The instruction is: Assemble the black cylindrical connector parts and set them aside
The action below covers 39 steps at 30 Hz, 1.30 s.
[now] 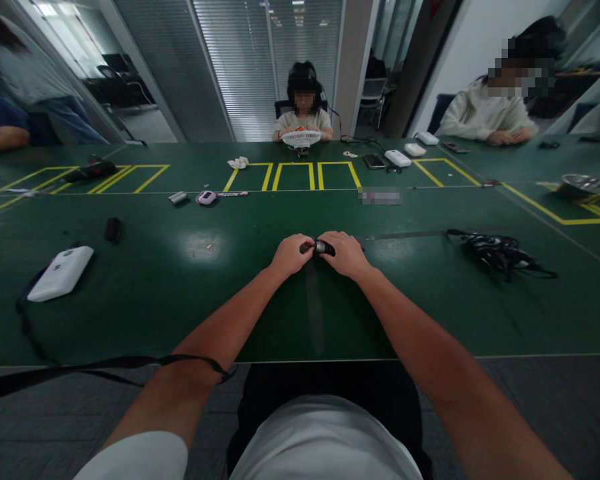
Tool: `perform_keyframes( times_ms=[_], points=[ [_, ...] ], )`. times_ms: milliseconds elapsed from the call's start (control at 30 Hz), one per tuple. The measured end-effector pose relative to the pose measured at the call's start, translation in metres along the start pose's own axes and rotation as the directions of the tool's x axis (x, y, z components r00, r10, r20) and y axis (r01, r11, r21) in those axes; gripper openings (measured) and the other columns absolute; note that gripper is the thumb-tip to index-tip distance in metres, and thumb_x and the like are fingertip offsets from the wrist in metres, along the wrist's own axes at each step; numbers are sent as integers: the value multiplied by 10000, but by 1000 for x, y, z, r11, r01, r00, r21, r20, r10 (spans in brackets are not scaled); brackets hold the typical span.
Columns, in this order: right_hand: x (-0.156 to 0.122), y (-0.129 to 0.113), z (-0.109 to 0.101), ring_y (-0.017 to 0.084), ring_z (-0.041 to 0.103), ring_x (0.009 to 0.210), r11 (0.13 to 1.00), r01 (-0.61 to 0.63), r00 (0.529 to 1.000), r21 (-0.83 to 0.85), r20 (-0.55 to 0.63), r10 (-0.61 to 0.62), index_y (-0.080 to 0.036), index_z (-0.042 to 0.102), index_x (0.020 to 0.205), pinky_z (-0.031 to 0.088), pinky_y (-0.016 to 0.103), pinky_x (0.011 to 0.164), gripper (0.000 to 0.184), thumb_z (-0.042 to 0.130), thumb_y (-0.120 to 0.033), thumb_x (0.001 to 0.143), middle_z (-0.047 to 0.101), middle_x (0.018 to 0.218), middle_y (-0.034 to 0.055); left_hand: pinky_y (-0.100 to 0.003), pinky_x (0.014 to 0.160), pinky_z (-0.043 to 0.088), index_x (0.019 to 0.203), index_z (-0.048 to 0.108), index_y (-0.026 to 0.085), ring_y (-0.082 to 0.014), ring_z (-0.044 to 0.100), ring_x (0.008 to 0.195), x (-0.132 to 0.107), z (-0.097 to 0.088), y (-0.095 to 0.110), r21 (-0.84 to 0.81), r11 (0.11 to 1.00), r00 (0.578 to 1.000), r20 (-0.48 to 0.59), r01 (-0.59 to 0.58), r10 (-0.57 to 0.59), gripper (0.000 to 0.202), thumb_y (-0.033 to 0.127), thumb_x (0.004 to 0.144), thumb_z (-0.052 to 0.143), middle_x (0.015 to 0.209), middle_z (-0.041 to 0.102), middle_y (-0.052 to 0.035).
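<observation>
Both my arms stretch forward over the green table, and my hands nearly meet at its middle. My left hand [293, 255] is closed, its fingertips round a small dark end piece [306, 247]. Close beside it, my right hand [346, 253] pinches a small black thing with a silver band [323, 247]. Its kind is too small to make out, and the fingers hide part of it. I cannot tell whether the two pieces are joined. A dark tape strip [314, 307] runs along the tabletop toward me, below my hands.
At the left lie a white power bank [61, 273] and a small black case [113, 230]. A tangled black cable [505, 253] lies at the right. Farther back are yellow tape outlines [293, 165], phones and small items. Several people are around the table; a black strap [105, 363] crosses my left arm.
</observation>
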State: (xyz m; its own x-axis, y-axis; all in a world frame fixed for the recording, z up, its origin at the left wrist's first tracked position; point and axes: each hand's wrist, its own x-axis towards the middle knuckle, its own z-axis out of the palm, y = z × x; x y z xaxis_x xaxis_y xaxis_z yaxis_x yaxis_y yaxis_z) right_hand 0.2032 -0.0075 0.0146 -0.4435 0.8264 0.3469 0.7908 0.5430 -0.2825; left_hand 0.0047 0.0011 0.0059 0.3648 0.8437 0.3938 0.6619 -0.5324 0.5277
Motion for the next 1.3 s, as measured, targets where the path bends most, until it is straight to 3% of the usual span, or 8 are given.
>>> perform_keyframes(
  times_ms=[600,933,1300],
  points=[
    [1,0,1,283,551,1113,1000,4,1000,-27,12,-3,-256,601,1239,433,449,898,397,665,-285,848,624,1283,54,-329,791,527,1005,698,171,-187,649,835,0,4,-4,-8,1000,1000,-7,-11,10,182,180,842,619,939,714,-56],
    [2,-2,-1,278,554,1091,1000,-6,999,-22,37,7,-249,609,1204,419,439,878,331,599,-381,900,624,1274,73,-320,792,537,982,688,177,-178,669,836,-1,6,-5,-66,998,1000,20,10,-8,159,171,840,619,946,725,-45],
    [2,-6,-6,284,495,1190,995,81,997,-56,2,-81,-214,596,1082,366,435,923,251,656,-293,851,646,1207,87,-313,797,536,956,668,178,-175,676,833,-1,8,-8,-119,993,999,29,23,-19,148,159,814,628,917,725,-40]
  ],
)
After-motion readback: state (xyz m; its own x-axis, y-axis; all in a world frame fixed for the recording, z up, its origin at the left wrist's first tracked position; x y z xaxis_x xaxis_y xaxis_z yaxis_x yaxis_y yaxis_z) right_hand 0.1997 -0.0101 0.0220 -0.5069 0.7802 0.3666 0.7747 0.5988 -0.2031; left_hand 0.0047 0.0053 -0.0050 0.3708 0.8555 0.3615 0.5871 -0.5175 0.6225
